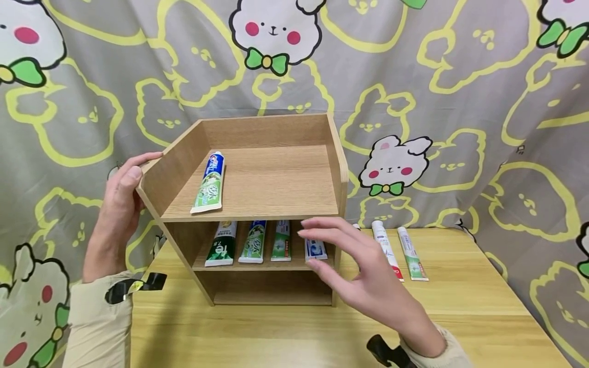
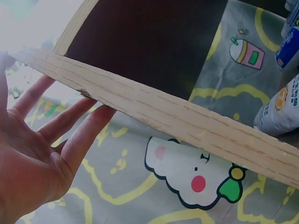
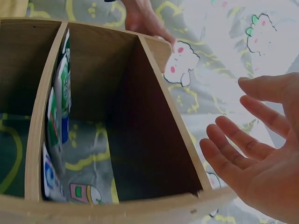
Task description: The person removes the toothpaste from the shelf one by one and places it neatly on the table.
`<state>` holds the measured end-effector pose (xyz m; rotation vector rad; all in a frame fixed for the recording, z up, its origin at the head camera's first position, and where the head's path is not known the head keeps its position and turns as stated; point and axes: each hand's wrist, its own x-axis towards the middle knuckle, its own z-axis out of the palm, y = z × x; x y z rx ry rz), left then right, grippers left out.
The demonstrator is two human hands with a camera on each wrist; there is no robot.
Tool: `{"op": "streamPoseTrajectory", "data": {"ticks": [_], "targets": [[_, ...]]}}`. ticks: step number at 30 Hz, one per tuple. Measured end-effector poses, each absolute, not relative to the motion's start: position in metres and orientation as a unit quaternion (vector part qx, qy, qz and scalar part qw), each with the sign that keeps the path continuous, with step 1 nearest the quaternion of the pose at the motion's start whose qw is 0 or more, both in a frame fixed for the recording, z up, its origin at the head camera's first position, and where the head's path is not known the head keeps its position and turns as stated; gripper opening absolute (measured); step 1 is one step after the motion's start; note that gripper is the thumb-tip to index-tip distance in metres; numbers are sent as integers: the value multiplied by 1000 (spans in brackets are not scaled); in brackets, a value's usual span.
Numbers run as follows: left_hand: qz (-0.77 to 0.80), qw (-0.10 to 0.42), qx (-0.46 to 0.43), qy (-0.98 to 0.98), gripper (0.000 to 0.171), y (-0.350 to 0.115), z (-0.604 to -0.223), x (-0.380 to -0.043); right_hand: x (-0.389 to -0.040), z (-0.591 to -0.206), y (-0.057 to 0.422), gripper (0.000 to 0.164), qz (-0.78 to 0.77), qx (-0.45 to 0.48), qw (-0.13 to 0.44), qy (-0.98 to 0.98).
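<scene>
My left hand (image 1: 120,199) rests against the outer left side of a wooden shelf unit (image 1: 271,132), its fingertips touching the side panel (image 2: 154,107). With fingers spread and relaxed, my right hand (image 1: 363,271) is empty in front of the unit's right end, overlapping a blue-and-white toothpaste tube (image 1: 316,250) in the head view. That tube lies on the middle level alongside a dark green tube (image 1: 222,244), a green-and-blue tube (image 1: 253,244) and a slim green-and-white tube (image 1: 281,240). Another green-and-blue toothpaste tube (image 1: 210,184) lies on the top level, toward the left.
To the right of the unit, a white-and-red tube (image 1: 385,245) and a green-and-white tube (image 1: 412,254) lie on the wooden table (image 1: 478,296). A cap of another shows beside them. A patterned grey curtain (image 1: 382,66) hangs close behind the unit.
</scene>
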<state>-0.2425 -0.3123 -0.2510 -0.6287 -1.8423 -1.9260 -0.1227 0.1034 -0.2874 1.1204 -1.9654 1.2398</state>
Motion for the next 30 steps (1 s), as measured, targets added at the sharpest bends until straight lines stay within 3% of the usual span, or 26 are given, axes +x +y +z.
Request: {"op": "streamPoseTrajectory", "data": {"ticks": [10, 30], "targets": [[-685, 202, -227, -662, 46, -312, -250, -243, -146, -268, 65, 39, 453, 426, 240, -745], [-702, 205, -228, -642, 46, -314, -254, -247, -197, -232, -9, 49, 384, 352, 159, -839]]}}
